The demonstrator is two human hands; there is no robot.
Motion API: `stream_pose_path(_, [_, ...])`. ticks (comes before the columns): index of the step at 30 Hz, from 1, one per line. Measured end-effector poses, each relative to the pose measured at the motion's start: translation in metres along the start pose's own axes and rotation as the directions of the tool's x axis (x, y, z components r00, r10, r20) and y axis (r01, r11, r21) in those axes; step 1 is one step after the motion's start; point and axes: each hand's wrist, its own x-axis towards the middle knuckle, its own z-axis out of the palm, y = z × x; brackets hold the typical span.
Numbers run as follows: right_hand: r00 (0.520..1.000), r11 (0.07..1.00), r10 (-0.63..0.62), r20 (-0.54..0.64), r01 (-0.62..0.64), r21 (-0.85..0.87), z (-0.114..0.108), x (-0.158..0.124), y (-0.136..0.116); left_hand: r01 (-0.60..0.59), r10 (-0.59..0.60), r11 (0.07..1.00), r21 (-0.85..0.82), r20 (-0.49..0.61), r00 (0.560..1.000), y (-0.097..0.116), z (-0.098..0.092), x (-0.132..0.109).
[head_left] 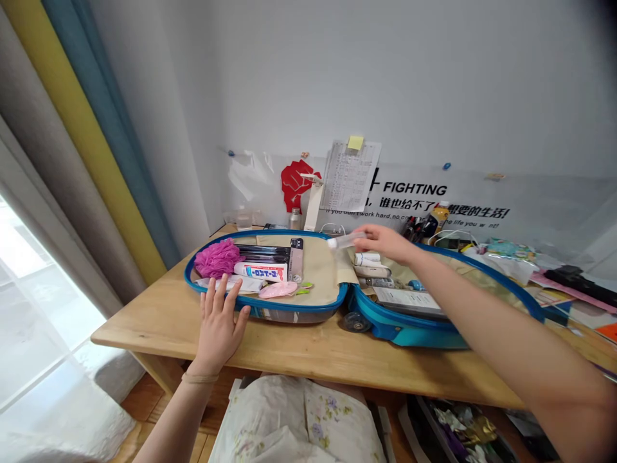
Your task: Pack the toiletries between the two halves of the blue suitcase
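An open blue suitcase [270,302] lies on the wooden table [159,321]. Its left half holds a pink bath pouf [218,258], a white toothpaste box [261,271], dark flat packets and a pink soft item. My left hand [219,325] rests flat, fingers spread, on the table against the suitcase's front rim. My right hand [383,241] reaches over the middle hinge and pinches a small clear tube-like bottle [344,241]. The right half [409,321] holds white tubes and a flat booklet, partly hidden by my forearm.
Clutter covers the table's right end: a yellow-capped bottle [439,215], cables, packets, a black case. A red fist sticker [296,183] and papers hang on the wall. Curtains hang at left. A floral cloth [299,418] lies on my lap below the table edge.
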Motion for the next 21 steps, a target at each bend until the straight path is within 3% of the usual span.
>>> stream_pose_path(6, [0.964,0.960,-0.263,0.045,0.266,-0.092,0.110,0.051,-0.080,-0.012,0.011,1.000,-0.010,-0.006,1.000,-0.001,0.001,0.000])
stream_pose_path(11, [0.938,0.927,-0.338,0.071,0.345,-0.144,0.176,0.075,-0.108,-0.013,0.013,1.000,-0.005,0.001,1.000,-0.001,0.001,0.000])
stream_pose_path(16, [0.933,0.902,-0.344,0.108,0.360,-0.240,0.207,0.088,-0.104,-0.002,0.002,1.000,-0.002,0.005,1.000,-0.001,0.002,0.000])
stream_pose_path(21, [0.931,0.885,-0.333,0.150,0.364,-0.289,0.211,0.090,-0.100,0.025,-0.025,1.000,-0.005,0.021,0.999,-0.001,0.001,0.000])
